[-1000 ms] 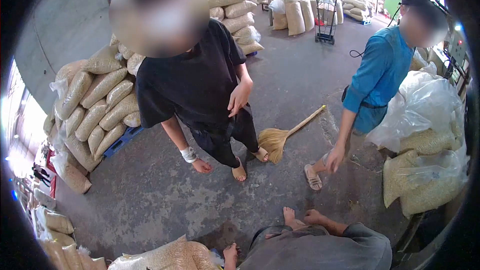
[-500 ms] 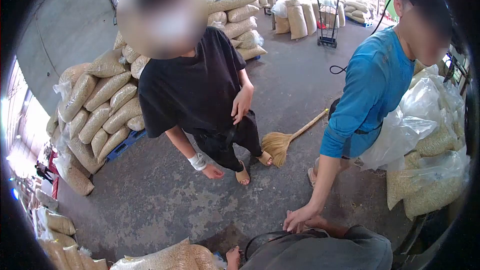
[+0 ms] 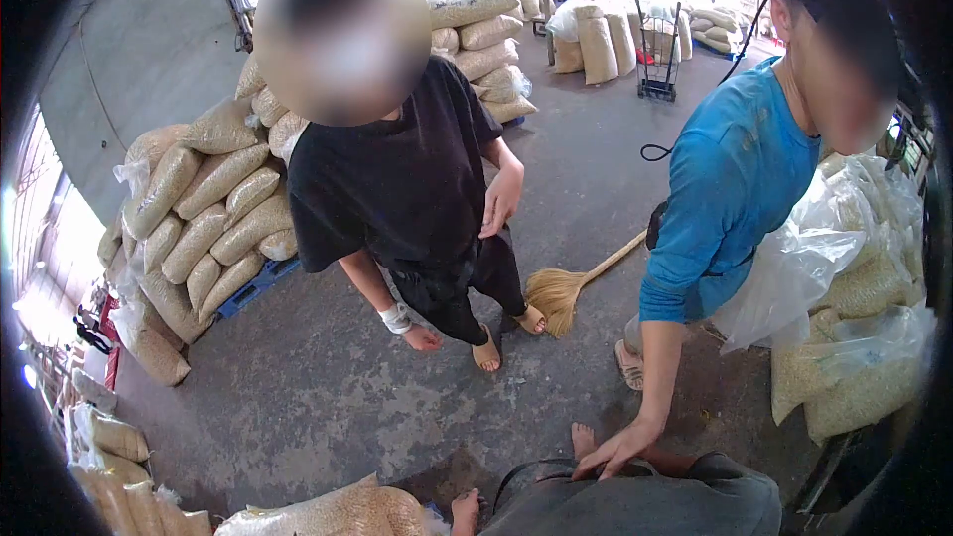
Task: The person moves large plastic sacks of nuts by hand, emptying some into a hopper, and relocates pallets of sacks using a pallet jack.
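Note:
My grey shirt (image 3: 625, 506) fills the bottom of the view, with a dark strap or cord (image 3: 526, 471) looping at its front. My right forearm (image 3: 670, 461) comes out of the sleeve and runs left toward my waist; its hand is hidden behind the shirt and a co-worker's hand. That co-worker's hand (image 3: 620, 447), from the person in the blue top (image 3: 730, 179), reaches down to the front of my shirt, fingers spread. My left hand does not show. Parts of my bare feet (image 3: 465, 511) appear beside the shirt.
A person in black (image 3: 397, 179) stands ahead, beside a straw broom (image 3: 556, 298) on the concrete floor. Filled sacks are piled at left (image 3: 213, 179); more sacks (image 3: 864, 377) with clear plastic stand at right. A full sack (image 3: 328, 511) lies close by me. A hand truck (image 3: 657, 60) stands farther back.
The blue-topped co-worker's hand has shifted slightly right and its fingers have spread at my shirt. One of my feet now shows beside it. The view has shifted slightly.

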Motion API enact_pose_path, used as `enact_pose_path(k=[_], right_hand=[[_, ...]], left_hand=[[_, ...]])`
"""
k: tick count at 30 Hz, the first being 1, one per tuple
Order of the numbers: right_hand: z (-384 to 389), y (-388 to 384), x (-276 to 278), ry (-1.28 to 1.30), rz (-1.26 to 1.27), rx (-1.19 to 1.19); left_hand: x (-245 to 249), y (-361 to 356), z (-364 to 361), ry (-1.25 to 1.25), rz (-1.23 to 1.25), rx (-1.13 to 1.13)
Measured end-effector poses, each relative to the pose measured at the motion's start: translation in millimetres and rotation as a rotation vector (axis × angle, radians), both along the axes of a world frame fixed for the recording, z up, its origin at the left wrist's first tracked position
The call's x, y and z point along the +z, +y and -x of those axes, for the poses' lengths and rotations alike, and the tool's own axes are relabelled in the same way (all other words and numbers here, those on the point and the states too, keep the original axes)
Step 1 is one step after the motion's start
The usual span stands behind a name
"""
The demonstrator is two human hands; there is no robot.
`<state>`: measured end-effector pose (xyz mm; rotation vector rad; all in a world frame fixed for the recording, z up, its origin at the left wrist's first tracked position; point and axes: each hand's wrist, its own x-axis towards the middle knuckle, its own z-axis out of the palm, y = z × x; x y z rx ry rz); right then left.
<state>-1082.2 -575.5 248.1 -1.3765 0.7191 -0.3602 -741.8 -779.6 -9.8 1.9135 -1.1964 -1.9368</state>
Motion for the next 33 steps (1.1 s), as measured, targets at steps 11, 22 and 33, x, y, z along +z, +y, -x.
enact_pose_path(k=[11, 22, 33], right_hand=[[-23.0, -2.2, 20.8, 0.13, -0.127, 0.119], [-32.9, 47.2, -144.0, 0.244, -0.313, -0.591], [-26.2, 90.3, -235.5, 0.698, -0.499, -1.18]], left_hand=[[-4.6, -0.4, -9.0, 0.024, 0.067, -0.079], [10.2, 7.9, -37.9, -0.033, -0.002, -0.001], [19.6, 20.0, -28.9, -0.074, 0.049, -0.101]])
